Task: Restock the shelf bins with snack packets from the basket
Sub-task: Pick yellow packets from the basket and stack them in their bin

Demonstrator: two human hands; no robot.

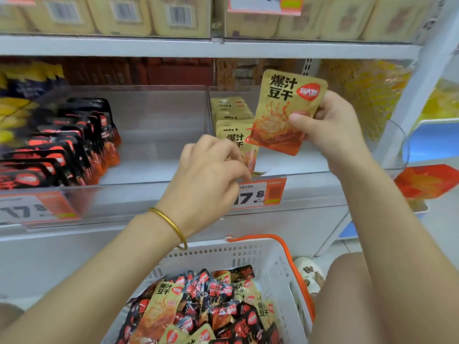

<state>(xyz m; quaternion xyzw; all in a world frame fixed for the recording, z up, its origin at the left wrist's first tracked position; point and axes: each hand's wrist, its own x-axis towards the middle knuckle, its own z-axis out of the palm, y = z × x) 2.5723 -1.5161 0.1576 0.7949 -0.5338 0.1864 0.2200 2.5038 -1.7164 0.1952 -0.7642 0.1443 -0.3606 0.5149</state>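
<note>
fingers [231, 151] of my left hand [208, 175], up above the basket [273, 264] of loose packets [198, 299], pinch the front packet [238, 140] low, i judge to keep its row [229, 108] upright; beyond, my right hand [330, 125] grips a tan packet [285, 112] face-out, poised over the clear bin [303, 162] for slotting in.

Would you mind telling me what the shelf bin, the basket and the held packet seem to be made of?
The shelf bin looks like clear rigid plastic: its walls are see-through. The basket seems matte white moulded plastic, with slotted walls. The held packet appears to be smooth printed film, possibly foil-lined; that is unclear.
</note>
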